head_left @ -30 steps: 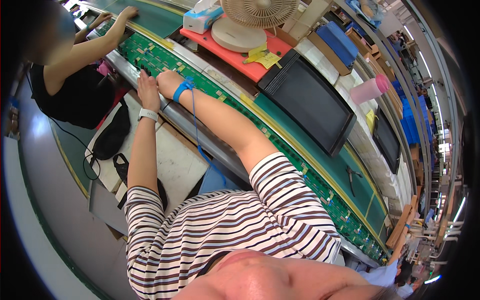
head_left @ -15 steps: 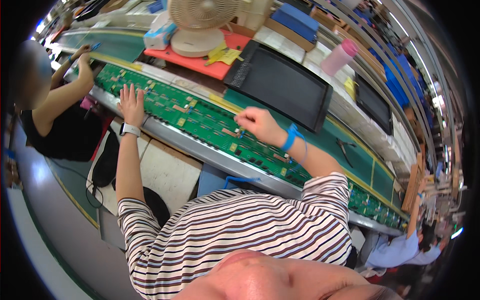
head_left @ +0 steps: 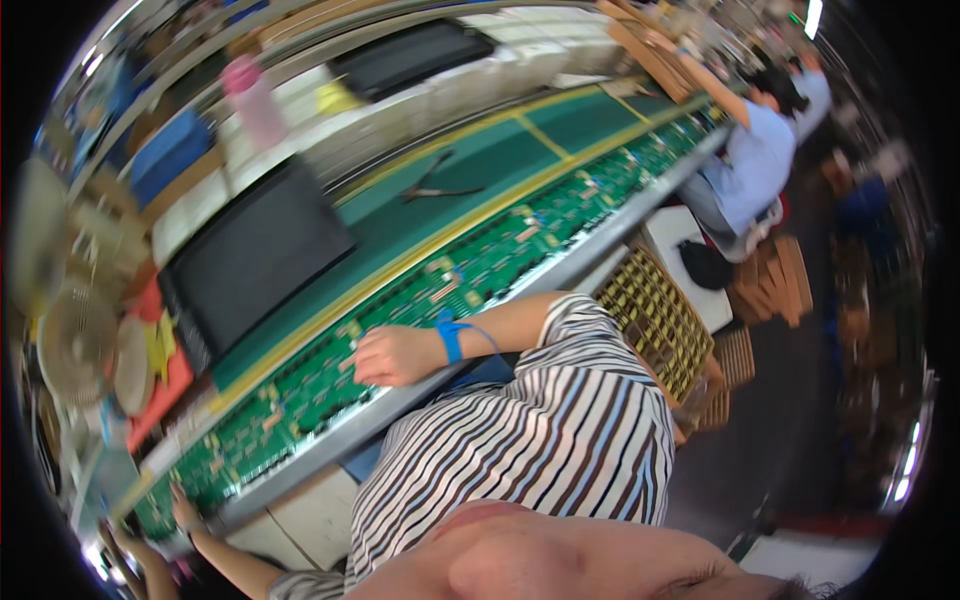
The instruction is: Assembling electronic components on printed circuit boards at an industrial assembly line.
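A long row of green circuit boards [head_left: 450, 285], set with small parts, runs slantwise along the metal-edged bench [head_left: 300, 465]. My right hand [head_left: 398, 356], with a blue strap round its wrist, lies over the near edge of a board. Its fingers are loosely bent and slightly apart, and nothing shows in them. At the lower left my left hand [head_left: 184, 510] is at the boards' near side, small and blurred, its fingers stretched out. Beyond the boards a dark pair of pliers [head_left: 432, 190] lies spread on the green mat [head_left: 490, 155].
A black tray [head_left: 260, 260] lies behind the boards, near a pink bottle [head_left: 254, 105] and a fan [head_left: 78, 335]. At right sits a person in light blue [head_left: 750, 175], beside a yellow gridded tray [head_left: 655, 325]. Another person's arm [head_left: 150, 565] reaches in at lower left.
My view has swung to the right, bringing the right-hand end of the bench into sight. My right hand has moved from a pinch over the boards to their near edge, fingers loosened.
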Demonstrator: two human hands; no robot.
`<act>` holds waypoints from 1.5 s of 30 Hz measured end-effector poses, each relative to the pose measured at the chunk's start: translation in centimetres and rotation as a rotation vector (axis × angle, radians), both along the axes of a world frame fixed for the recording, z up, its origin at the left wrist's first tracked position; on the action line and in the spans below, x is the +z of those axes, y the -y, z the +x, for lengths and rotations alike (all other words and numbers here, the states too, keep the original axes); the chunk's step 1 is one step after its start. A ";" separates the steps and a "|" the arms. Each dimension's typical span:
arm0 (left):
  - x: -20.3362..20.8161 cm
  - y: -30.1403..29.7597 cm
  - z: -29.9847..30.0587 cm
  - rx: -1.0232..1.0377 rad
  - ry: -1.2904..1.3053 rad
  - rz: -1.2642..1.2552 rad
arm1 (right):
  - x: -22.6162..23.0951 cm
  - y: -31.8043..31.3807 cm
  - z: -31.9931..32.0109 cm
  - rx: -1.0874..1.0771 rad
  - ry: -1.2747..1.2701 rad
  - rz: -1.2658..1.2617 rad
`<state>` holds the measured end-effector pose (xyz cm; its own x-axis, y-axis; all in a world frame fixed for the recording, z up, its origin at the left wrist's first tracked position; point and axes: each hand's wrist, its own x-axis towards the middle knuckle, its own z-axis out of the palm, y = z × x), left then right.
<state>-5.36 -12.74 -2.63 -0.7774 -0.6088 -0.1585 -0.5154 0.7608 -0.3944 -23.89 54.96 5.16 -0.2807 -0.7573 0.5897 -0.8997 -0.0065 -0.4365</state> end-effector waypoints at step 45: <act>11.4 -14.4 -0.6 0.558 -0.337 0.206 | 0.7 0.7 0.2 0.023 0.241 0.012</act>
<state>-5.92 1.62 8.75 -0.3827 -0.9163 -0.1183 -0.9217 0.3875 -0.0191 -23.69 54.23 5.87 -0.3948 -0.7718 0.4984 -0.7692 -0.0190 -0.6388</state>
